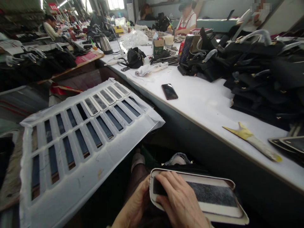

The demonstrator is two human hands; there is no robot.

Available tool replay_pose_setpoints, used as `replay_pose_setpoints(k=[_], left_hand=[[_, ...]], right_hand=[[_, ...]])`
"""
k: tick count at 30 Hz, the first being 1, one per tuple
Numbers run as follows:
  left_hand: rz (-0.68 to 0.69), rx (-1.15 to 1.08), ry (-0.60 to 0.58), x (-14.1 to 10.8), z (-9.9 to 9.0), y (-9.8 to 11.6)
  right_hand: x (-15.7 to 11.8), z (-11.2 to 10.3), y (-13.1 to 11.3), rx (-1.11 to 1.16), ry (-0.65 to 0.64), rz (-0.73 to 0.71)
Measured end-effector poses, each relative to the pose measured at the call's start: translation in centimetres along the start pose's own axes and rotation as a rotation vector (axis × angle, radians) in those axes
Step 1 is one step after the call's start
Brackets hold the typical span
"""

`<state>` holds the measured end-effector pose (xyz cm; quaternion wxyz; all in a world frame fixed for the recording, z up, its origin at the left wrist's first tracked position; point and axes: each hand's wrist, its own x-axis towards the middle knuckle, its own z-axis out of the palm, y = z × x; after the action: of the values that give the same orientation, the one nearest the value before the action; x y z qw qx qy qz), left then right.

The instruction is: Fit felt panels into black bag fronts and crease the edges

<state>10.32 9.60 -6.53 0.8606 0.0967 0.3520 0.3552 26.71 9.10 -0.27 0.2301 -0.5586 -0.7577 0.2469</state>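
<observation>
A long cream panel with rounded corners and a dark grey strip along its middle (213, 193) lies over my lap at the bottom of the view. My left hand (139, 198) holds its left end, fingers closed at the rim and partly hidden. My right hand (177, 193) presses bent fingers and thumb on the panel's left part, over the dark strip. To the left, a white sheet-covered frame (99, 171) has rows of rectangular openings. Several pale-rimmed grey pieces (91, 106) lie in its upper row.
A white table (201, 104) runs diagonally on the right, bearing a phone (169, 91), a yellow-tipped tool (253, 141), a small black bag (136, 58) and piled black bags (268, 79). A kettle (103, 43) stands farther back. Other people sit in the background.
</observation>
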Motion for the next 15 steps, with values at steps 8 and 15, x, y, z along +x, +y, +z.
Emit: replay_pose_setpoints(k=[8, 15], left_hand=[[-0.007, 0.116, -0.025, -0.5, 0.8, 1.2], [0.054, 0.155, -0.054, -0.3, 1.9, 1.8]], right_hand=[[0.0, 0.0, 0.0, 0.024, -0.049, 0.031], [0.0, 0.0, 0.1, 0.025, -0.058, 0.023]])
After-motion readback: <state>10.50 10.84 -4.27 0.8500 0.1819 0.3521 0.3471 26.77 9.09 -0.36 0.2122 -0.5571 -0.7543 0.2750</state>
